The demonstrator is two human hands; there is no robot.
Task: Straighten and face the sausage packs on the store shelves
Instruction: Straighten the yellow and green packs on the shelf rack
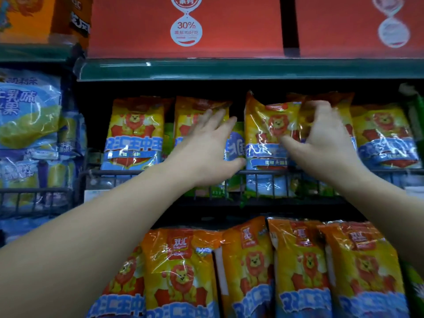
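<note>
On the middle shelf (229,70), behind a wire rail (137,172), stand yellow lion-printed sausage packs (135,134) marked 双汇 王中王. The left hand (206,148) lies flat on one pack, fingers (220,120) spread open. The right hand (325,138) pinches the top of a tilted pack (268,127). Red boxes (185,26) above read "30%".

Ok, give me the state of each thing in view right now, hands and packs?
Left hand: open, fingers spread, flat against a middle-shelf pack.
Right hand: fingers curled, gripping the tilted pack.
Tilted pack: leaning left, not squared.
Far-left pack: upright, facing front.
Far-right pack: upright, facing front.
Lower-shelf packs: facing front, overlapping, slightly tilted.
</note>
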